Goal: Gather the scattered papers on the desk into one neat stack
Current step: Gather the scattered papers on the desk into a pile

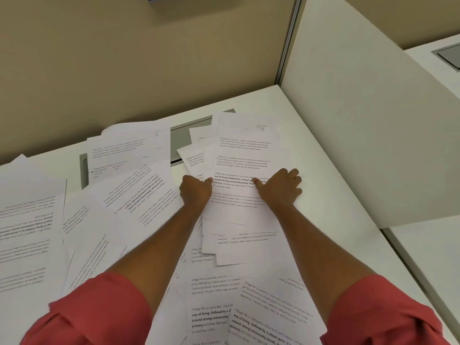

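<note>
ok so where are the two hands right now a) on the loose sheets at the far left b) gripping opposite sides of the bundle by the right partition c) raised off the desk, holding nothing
b: the left hand and the right hand each grip a side edge of the bundle beside the partition.

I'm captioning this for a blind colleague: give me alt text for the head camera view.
A person's left hand and right hand hold the sides of a fanned bunch of printed sheets on a white desk. Other loose sheets lie scattered and overlapping to the left and nearer the person, who wears red sleeves.
</note>
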Demonstrator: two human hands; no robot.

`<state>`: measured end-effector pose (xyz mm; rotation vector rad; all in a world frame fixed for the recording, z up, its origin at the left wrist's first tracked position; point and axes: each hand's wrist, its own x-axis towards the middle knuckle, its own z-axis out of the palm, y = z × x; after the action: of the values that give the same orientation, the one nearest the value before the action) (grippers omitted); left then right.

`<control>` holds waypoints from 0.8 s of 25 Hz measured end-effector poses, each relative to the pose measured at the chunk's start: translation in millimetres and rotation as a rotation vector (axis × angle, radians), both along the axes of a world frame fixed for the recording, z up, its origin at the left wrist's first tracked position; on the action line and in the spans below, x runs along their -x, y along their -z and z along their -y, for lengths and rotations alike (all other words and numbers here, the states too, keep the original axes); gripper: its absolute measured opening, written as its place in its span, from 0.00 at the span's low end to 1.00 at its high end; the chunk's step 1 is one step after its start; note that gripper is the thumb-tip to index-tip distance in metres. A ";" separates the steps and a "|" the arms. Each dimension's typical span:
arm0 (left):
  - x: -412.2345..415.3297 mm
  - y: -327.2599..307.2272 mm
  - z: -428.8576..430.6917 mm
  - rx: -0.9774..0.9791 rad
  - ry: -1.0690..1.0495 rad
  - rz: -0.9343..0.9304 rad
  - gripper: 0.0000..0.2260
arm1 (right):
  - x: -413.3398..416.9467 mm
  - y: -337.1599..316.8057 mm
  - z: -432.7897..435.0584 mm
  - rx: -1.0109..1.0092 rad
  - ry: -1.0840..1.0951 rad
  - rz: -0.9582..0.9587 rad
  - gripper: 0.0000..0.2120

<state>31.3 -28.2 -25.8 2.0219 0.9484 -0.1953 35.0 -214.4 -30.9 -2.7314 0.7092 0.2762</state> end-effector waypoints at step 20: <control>69.8 -4.4 -6.2 0.290 -0.143 -0.010 0.18 | 75.6 2.6 -4.5 0.004 -0.262 0.123 0.32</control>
<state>-38.6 -21.9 -21.4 1.6839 1.0054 -0.2498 -40.6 -209.9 -33.5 -2.8142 0.3188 0.1615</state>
